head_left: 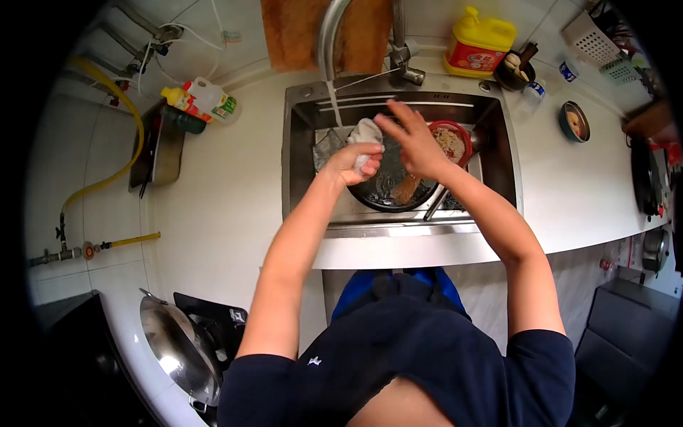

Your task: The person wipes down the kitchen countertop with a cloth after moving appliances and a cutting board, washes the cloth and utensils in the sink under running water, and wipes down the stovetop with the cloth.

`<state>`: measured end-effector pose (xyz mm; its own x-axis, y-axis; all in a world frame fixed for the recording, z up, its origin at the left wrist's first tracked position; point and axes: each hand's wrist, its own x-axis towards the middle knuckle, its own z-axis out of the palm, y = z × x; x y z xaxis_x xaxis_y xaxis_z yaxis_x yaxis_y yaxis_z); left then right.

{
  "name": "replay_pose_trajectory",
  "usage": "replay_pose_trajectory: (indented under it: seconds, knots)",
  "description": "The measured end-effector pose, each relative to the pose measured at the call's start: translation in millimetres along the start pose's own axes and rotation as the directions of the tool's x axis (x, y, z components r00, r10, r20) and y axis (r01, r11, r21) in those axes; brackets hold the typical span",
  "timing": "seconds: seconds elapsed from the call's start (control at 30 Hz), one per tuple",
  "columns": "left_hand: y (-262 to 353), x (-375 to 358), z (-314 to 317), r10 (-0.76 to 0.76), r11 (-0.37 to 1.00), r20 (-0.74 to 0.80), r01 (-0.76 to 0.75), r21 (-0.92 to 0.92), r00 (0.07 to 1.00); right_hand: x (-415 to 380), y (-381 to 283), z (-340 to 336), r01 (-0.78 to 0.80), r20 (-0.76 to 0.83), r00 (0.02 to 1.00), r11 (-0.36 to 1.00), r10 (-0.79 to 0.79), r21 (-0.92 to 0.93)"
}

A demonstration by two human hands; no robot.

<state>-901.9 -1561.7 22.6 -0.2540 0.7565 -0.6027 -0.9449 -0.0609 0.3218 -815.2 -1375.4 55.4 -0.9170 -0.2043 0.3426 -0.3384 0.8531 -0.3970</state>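
Observation:
Over the sink [455,231], my left hand [354,162] is wrapped round a wet, light grey cloth [366,134]. Just to the right, my right hand [416,142] has its fingers spread and holds nothing. Water runs from the faucet [329,43] just left of the cloth. Below both hands a dark round pan [395,208] of water stands in the sink, with something brown in it. A red bowl [466,136] with pale, crumbly contents lies to the right of my right hand.
A wooden board [292,35] leans behind the faucet. Yellow jug [478,44], dark bowl [511,75] and small green bowl [573,122] stand right of it. Bottles [206,99] and a metal container [165,153] are at left; a wok [174,345] is lower left.

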Motion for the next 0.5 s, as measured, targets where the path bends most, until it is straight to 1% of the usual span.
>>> replay_pose_trajectory:
  seconds: [0.1,0.13,0.23,0.27,0.3,0.33,0.37,0.4,0.43,0.5]
  knots:
    - [3.8,0.2,31.5,-0.127,0.951,0.162,0.073,0.299,0.979,2.8,3.3,-10.2,0.248,0.034,0.969,0.968,-0.246,-0.046]
    - [5.7,-1.6,45.5,-0.164,0.917,0.132,0.102,0.385,0.978,10.1,11.4,-17.7,0.367,-0.072,0.928,0.93,-0.365,0.027]
    - [14.5,-1.1,77.4,-0.274,0.754,0.097,0.151,0.639,0.957,11.5,10.7,-42.4,0.338,-0.002,0.939,0.922,-0.344,0.188]
    - [15.0,-1.5,88.7,-0.246,0.646,0.053,0.123,0.754,0.968,12.1,11.6,-47.9,0.371,-0.033,0.928,0.922,-0.37,0.112]
    - [13.1,-6.5,106.3,-0.144,0.52,-0.033,0.104,0.848,0.989,11.0,8.7,-60.3,0.304,0.049,0.949,0.946,-0.311,0.113]
    - [9.9,-9.1,121.6,-0.034,0.412,-0.07,0.078,0.908,0.997,9.7,10.4,-64.2,0.279,0.07,0.958,0.96,-0.278,-0.004]
    - [7.3,-10.0,133.3,0.081,0.295,-0.095,0.067,0.953,0.992,11.4,13.9,-66.1,0.255,0.086,0.965,0.959,-0.246,-0.12]
    - [8.7,-7.8,140.4,0.108,0.244,-0.066,0.038,0.969,0.992,12.5,27.3,-60.7,0.285,0.04,0.958,0.934,-0.283,-0.214]
    - [10.2,-7.0,147.5,0.174,0.146,-0.065,0.04,0.989,0.983,13.9,25.0,-65.1,0.237,0.078,0.971,0.935,-0.225,-0.263]
    - [12.1,5.3,150.3,0.366,-0.15,-0.102,0.166,0.975,0.925,16.7,20.8,-73.8,0.143,0.141,0.985,0.92,-0.097,-0.366]
